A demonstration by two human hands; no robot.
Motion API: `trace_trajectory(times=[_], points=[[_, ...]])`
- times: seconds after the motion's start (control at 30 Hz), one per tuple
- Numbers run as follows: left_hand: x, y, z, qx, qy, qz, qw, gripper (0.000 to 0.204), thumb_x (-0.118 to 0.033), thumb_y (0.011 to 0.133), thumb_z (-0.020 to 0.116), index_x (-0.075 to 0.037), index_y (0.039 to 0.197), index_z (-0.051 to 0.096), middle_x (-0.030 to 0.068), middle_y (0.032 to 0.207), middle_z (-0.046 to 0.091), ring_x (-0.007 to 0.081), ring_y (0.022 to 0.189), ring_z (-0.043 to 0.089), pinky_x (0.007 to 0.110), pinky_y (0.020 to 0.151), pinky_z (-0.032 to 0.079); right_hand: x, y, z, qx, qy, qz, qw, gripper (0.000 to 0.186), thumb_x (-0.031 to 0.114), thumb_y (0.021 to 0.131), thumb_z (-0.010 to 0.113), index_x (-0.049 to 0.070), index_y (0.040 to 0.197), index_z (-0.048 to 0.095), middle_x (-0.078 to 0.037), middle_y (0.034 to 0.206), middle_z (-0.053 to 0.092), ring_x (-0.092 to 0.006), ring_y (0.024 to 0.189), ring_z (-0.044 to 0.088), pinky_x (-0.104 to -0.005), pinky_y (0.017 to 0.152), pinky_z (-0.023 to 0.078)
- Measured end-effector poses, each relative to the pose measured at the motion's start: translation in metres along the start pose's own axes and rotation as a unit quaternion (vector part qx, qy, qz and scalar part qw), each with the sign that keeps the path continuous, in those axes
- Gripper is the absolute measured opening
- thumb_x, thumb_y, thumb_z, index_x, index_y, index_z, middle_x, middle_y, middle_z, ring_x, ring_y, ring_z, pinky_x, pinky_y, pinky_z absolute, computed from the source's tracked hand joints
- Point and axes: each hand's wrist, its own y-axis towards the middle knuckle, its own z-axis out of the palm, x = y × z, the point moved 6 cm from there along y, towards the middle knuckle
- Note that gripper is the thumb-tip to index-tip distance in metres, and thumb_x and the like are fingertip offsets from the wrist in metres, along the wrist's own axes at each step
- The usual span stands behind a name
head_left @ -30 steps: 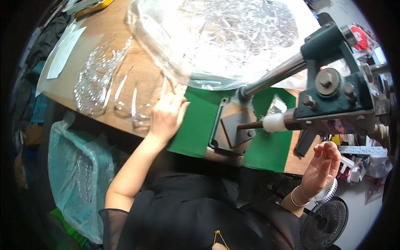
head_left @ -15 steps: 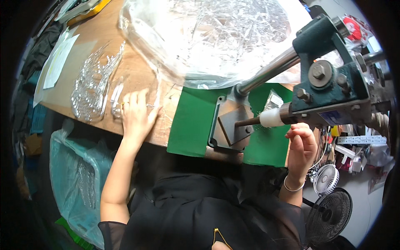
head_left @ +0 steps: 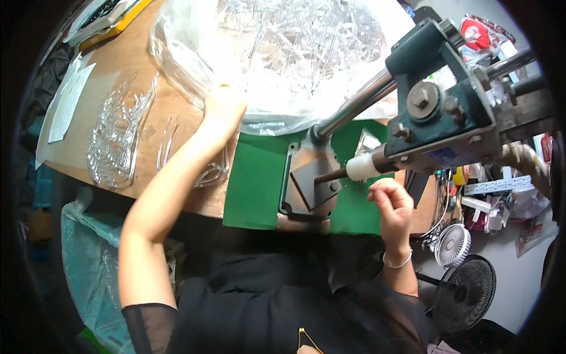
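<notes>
My left hand (head_left: 224, 106) reaches to the near edge of a big clear plastic bag (head_left: 300, 47) full of glinting clear pieces; glare and the hand's angle hide its fingers. Below it lie thin clear plastic pieces (head_left: 209, 174) and, leftward, a larger pile of them (head_left: 115, 135). My right hand (head_left: 389, 203) is curled closed under the teal press (head_left: 442, 135), right of its base plate (head_left: 306, 183); whatever its fingertips may hold is too small to see. Both press and small packet (head_left: 365, 141) are over a green mat (head_left: 250, 183).
Paper (head_left: 71, 100) lies on the wooden table (head_left: 135, 41) with yellow-edged trays (head_left: 106, 23) behind. A teal plastic-lined bin (head_left: 88, 271) stands below at left. At right are clutter, a white fan (head_left: 452, 245), a black fan (head_left: 466, 292) and a white strip (head_left: 495, 184).
My left hand has moved up from the loose pieces on the wood to the bag. My right hand has moved left beneath the press, its fingers curling further. The view has shifted slightly.
</notes>
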Motion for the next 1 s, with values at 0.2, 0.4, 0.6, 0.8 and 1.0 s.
trace_trajectory(times=[0.2, 0.4, 0.6, 0.8, 1.0], points=[[0.002, 0.048, -0.057, 0.129, -0.219, 0.041, 0.966, 0.013, -0.017, 0.076, 0.057, -0.005, 0.076, 0.061, 0.0087, 0.071, 0.059, 0.0243, 0.074, 0.051, 0.035, 0.076, 0.039, -0.034, -0.015, -0.005, -0.017, 0.038, 0.108, 0.993, 0.007, 0.006, 0.083, 0.055, 0.0, 0.085, 0.056, 0.0, 0.078, 0.055, -0.0063, 0.071, 0.05, -0.0189, 0.067, 0.042], [-0.021, -0.011, -0.11, -0.023, -0.11, 0.181, 0.977, 0.01, -0.015, 0.077, 0.057, -0.005, 0.078, 0.056, 0.0074, 0.084, 0.06, 0.0247, 0.098, 0.051, 0.042, 0.091, 0.034, -0.083, -0.032, 0.007, 0.064, -0.147, 0.098, 0.982, 0.012, 0.009, 0.078, 0.06, 0.002, 0.088, 0.057, -0.001, 0.083, 0.053, -0.0066, 0.069, 0.049, -0.0188, 0.061, 0.041], [-0.034, -0.034, -0.096, 0.1, -0.561, -0.048, 0.82, 0.01, -0.003, 0.084, 0.044, -0.003, 0.087, 0.053, 0.0043, 0.067, 0.053, 0.0063, 0.054, 0.05, 0.019, 0.048, 0.038, -0.084, -0.012, 0.022, 0.018, -0.501, -0.088, 0.861, 0.032, 0.009, 0.076, 0.057, 0.0, 0.106, 0.051, -0.013, 0.104, 0.049, -0.0272, 0.082, 0.05, -0.0342, 0.072, 0.044], [-0.061, -0.079, -0.105, 0.06, -0.794, -0.295, 0.528, 0.025, -0.028, 0.093, 0.029, -0.005, 0.089, 0.04, -0.0028, 0.048, 0.038, 0.004, 0.044, 0.036, 0.022, 0.055, 0.043, -0.082, -0.024, -0.001, -0.008, -0.43, -0.077, 0.9, 0.027, 0.006, 0.076, 0.055, 0.003, 0.103, 0.054, -0.015, 0.104, 0.051, -0.0288, 0.094, 0.049, -0.0332, 0.081, 0.041], [-0.12, -0.079, -0.107, -0.019, -0.879, -0.275, 0.388, 0.032, -0.014, 0.088, 0.047, -0.001, 0.116, 0.038, 0.005, 0.079, 0.048, 0.0103, 0.062, 0.046, 0.03, 0.069, 0.046, -0.112, -0.01, -0.014, -0.085, -0.281, 0.044, 0.955, 0.007, 0.008, 0.073, 0.061, 0.002, 0.076, 0.057, -0.008, 0.072, 0.054, -0.0194, 0.067, 0.052, -0.029, 0.06, 0.043]])
